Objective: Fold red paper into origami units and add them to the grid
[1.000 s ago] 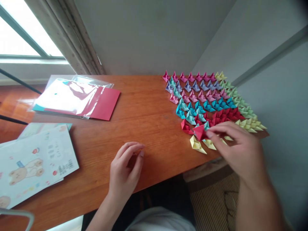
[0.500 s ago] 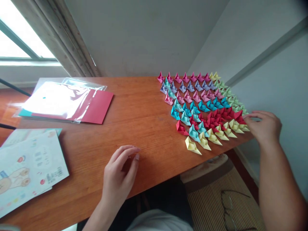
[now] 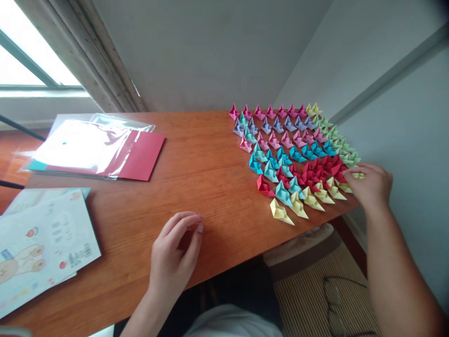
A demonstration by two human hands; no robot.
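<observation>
My right hand (image 3: 372, 185) is at the right end of the paper boats, its thumb and forefinger pinched on a red paper boat (image 3: 338, 175). That boat sits against the crowded red boats (image 3: 312, 174). Just in front runs a row of yellow paper boats (image 3: 314, 199), its right end partly hidden by my fingers. Behind stand rows of blue (image 3: 296, 154), pink (image 3: 273, 140), purple (image 3: 278, 125) and magenta boats (image 3: 270, 112). My left hand (image 3: 177, 243) rests on the table with fingers loosely curled, a gap between thumb and forefinger, nothing visible in it.
Pale green boats (image 3: 336, 138) line the right edge, and light turquoise ones (image 3: 271, 172) run down the left side. On the left lie red paper in a clear sleeve (image 3: 142, 154) and bear-print packets (image 3: 52, 248). Glasses (image 3: 333, 304) lie on a striped surface below the wooden table (image 3: 196, 164).
My right hand carried the red boat from the front left of the rows to the right end, then drew slightly left and down with it. My left hand stayed in place. The view shifted a little.
</observation>
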